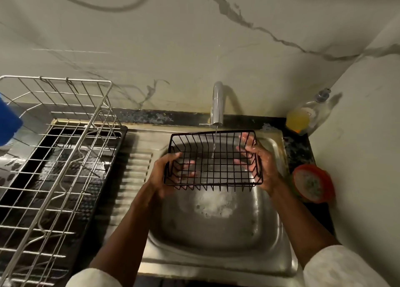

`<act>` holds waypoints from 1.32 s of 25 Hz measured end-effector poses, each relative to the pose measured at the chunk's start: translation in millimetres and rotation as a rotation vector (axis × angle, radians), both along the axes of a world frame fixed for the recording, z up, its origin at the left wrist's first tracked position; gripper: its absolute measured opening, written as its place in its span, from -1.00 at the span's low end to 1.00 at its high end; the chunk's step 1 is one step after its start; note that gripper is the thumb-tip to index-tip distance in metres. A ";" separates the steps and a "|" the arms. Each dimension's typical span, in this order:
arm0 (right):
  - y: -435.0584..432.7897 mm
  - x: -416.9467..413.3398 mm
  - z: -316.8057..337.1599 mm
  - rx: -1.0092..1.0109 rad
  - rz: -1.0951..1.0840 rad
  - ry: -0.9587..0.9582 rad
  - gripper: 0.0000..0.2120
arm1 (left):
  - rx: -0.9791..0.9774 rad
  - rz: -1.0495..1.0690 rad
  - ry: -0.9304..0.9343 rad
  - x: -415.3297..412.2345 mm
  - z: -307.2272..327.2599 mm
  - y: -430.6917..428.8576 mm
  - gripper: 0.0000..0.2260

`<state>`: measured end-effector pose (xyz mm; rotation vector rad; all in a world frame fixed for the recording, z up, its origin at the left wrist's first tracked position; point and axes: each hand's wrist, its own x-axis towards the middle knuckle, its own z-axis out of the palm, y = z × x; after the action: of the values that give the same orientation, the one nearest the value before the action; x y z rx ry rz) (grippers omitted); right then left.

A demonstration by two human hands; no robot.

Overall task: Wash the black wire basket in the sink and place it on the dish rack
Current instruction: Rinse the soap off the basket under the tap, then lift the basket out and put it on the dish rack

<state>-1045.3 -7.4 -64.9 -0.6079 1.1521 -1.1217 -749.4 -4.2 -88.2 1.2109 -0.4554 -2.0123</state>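
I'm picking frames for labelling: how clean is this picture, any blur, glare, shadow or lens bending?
Head view: dim, warm light; the left hand is slightly motion-blurred, the right hand and black wire basket sharper; the faucet casts a soft shadow on the wall to its right; glare on the wet sink wall; the wide lens bows the dish rack at the left edge.

One wide-angle view, worn on the head, looks forward and steeply down at the sink [216, 263] from close range. The basket [213, 160] sits at centre, the tap [217, 104] at 12 o'clock, the dish rack [65, 165] at 9 o'clock; the left arm [129, 221] and right arm [303, 217] enter from 7 and 5 o'clock.
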 end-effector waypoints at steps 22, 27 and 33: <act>-132.3 43.8 19.7 -0.174 0.620 0.643 -0.36 | -0.007 0.075 -0.164 18.9 -5.0 -1.3 -0.53; -94.7 15.0 18.6 -0.196 0.387 0.454 -0.32 | 0.003 0.087 -0.221 20.6 3.5 4.6 -0.46; 15.3 -18.1 12.1 -0.405 0.486 0.976 -0.09 | 0.095 0.124 -0.060 32.1 20.8 23.6 -0.63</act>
<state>-1063.4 7.9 -52.8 -1.7754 1.4571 -0.6064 -717.3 19.4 -67.4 1.3273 -0.3085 -1.9151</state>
